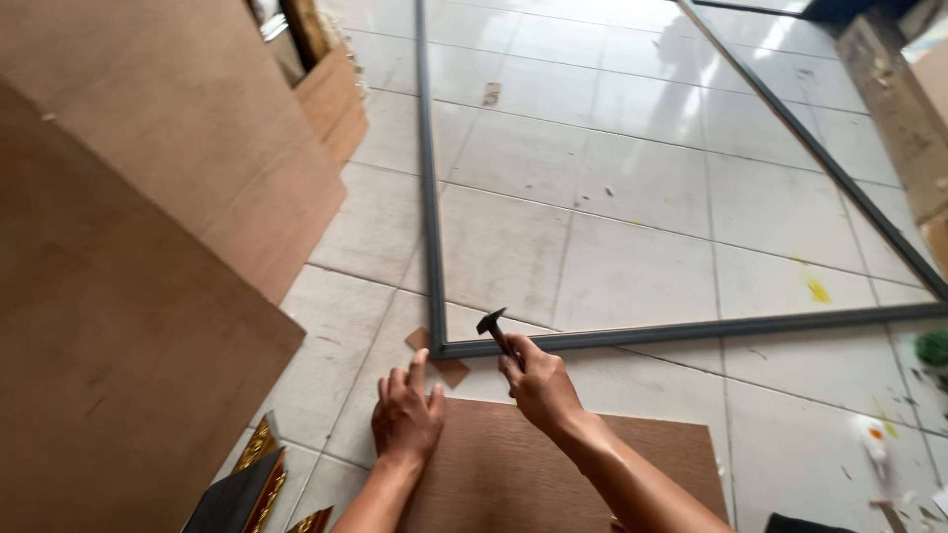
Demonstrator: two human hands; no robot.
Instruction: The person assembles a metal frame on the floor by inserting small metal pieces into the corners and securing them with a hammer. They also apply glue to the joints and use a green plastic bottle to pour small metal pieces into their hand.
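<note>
Here the right hand (538,387) is clamped around the handle of a small dark hammer (494,328), whose head stands just above the near left corner of a large dark frame (431,197) lying flat on the tiled floor (632,197). The left hand (405,419) lies beside it, a little apart, palm down with fingers spread, holding nothing; it presses on the far edge of a brown board (553,464) that lies on the floor right in front of the person. Under the frame's corner sits a small brown scrap of card or wood (446,369), partly poking out on both sides. The frame's near rail runs off to the right and its left rail runs away up the view. To the left, big brown sheets of board (148,247) lean or stack close by. At the bottom left lie pieces of dark and gilded moulding (252,484). A green object (933,345) shows at the right edge, too cut off to tell.
</note>
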